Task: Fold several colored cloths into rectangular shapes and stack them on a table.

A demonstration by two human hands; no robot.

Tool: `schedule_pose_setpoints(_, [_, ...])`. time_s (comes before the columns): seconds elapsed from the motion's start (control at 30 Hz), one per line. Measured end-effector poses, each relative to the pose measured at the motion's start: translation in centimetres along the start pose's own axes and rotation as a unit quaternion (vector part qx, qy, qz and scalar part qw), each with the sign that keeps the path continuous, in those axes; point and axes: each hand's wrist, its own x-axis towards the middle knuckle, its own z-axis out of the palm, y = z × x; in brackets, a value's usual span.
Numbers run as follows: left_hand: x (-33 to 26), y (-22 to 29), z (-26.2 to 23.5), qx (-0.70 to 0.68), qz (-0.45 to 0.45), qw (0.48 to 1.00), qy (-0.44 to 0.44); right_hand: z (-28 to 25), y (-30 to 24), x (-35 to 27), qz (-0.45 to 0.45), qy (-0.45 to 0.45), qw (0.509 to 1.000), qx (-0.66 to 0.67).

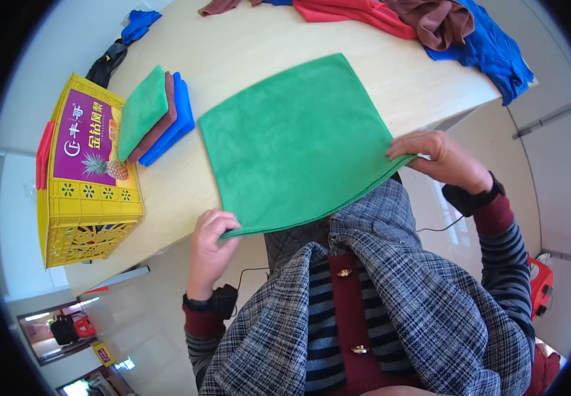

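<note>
A green cloth [298,138], doubled over along its near side, lies spread across the table and hangs slightly past the front edge. My left hand [214,243] pinches its near left corner. At the near right corner, my right hand [438,157] grips the cloth between thumb and fingers. The near edge stretches in a gentle curve between both hands. Left of this cloth stands a small stack of folded cloths, leaning against a yellow crate: a green one [145,112], a brown one [155,137] and blue ones [181,125].
The yellow plastic crate [90,214] stands at the table's left edge, with red cloth [43,158] over its far side. Loose red [358,18], brown [436,23] and blue [497,56] cloths lie heaped along the far and right edge of the pale table [246,59].
</note>
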Motion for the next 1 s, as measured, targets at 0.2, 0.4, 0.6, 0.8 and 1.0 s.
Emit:
schedule_pose_setpoints(0.2, [6.9, -1.7, -3.1, -0.135, -0.189, 0.968, 0.094, -4.0, 1.9, 6.8, 0.110, -0.065, 0.978, 0.165])
schedule_pose_setpoints(0.4, [14.5, -12.7, 0.2, -0.198, -0.111, 0.961, 0.158, -0.9, 7.5, 16.1, 0.217, 0.037, 0.961, 0.170])
schedule_pose_setpoints(0.6, [16.5, -15.1, 1.8, -0.078, -0.150, 0.967, 0.189, 1.3, 9.5, 17.3, 0.279, 0.099, 0.941, 0.167])
schedule_pose_setpoints(0.8, [12.7, -11.4, 2.3, -0.179, -0.156, 0.942, 0.238, 3.1, 6.1, 12.6, 0.319, 0.171, 0.918, 0.160])
schedule_pose_setpoints(1.0, [8.2, -7.2, 6.3, -0.003, -0.106, 0.931, 0.349, 7.5, 2.6, 10.1, 0.224, 0.293, 0.929, -0.010])
